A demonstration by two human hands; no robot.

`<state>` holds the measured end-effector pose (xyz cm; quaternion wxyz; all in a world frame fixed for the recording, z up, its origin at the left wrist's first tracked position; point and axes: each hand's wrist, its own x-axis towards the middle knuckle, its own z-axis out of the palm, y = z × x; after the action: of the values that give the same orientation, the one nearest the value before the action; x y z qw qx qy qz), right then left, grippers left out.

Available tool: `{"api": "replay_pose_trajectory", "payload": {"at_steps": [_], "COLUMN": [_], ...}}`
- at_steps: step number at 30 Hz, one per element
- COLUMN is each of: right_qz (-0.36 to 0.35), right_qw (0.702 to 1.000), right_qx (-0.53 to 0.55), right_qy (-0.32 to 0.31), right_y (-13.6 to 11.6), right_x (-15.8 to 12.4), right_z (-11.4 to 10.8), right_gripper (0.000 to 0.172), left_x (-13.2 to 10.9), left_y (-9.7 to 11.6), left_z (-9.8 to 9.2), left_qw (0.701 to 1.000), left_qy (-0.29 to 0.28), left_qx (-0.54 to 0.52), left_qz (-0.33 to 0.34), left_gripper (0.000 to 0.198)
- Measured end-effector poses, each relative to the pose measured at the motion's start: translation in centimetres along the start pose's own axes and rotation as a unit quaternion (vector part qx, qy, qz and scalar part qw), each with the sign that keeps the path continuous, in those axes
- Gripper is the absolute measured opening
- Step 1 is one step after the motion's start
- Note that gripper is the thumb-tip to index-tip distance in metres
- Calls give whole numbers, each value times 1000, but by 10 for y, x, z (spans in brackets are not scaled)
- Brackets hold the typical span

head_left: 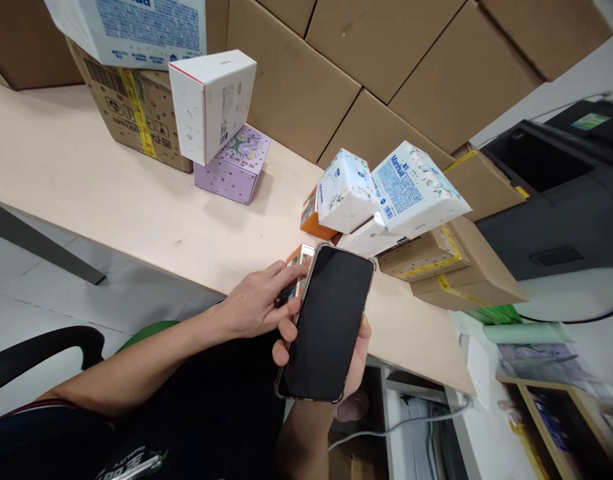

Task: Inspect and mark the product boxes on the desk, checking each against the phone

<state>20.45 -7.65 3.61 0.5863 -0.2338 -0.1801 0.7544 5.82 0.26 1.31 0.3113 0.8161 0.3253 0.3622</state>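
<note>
My right hand (354, 360) holds a smartphone (329, 327) in a clear case, its dark screen facing up at me. Fingertips curl over the phone's left edge, and the palm is hidden beneath it. Just left of the phone, my left hand (259, 300) has its index finger and thumb around a small orange and white box (292, 292) with coloured pictures. The phone covers part of that box. Both hands are over the table's front edge.
Tissue packs (411, 190) lie on boxes at the right of the table (151, 220), beside an orange box (311, 217). A white box (214, 100) rests on a purple box (231, 167). Cartons (291, 87) line the back. A chair armrest (46, 350) is at left.
</note>
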Motion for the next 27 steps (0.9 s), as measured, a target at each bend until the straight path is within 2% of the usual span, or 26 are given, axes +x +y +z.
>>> {"api": "replay_pose_trajectory", "payload": {"at_steps": [6, 12, 18, 23, 25, 27], "right_qz": [20, 11, 20, -10, -29, -73], "right_qw": [1000, 997, 999, 999, 997, 988], "right_qx": [-14, -49, -45, -39, -54, -82], "right_qy": [-4, -52, -5, 2, 36, 110], "right_y": [-7, -7, -7, -17, -24, -34], "right_x": [-3, -1, -2, -10, -16, -23], "right_z": [12, 7, 9, 10, 7, 2], "right_gripper": [74, 80, 75, 70, 64, 58], "left_x": [0, 0, 0, 1, 1, 1], "left_y": [-2, -3, -3, -3, -1, 1], "left_z": [1, 3, 3, 3, 3, 3], "left_qw": [1000, 1000, 1000, 1000, 1000, 1000], "left_qy": [2, 7, 7, 21, 22, 23], "left_qx": [-7, -12, -3, 10, 14, 11], "left_qz": [4, 3, 11, 18, 14, 8], "left_gripper": [29, 28, 30, 46, 49, 48]}}
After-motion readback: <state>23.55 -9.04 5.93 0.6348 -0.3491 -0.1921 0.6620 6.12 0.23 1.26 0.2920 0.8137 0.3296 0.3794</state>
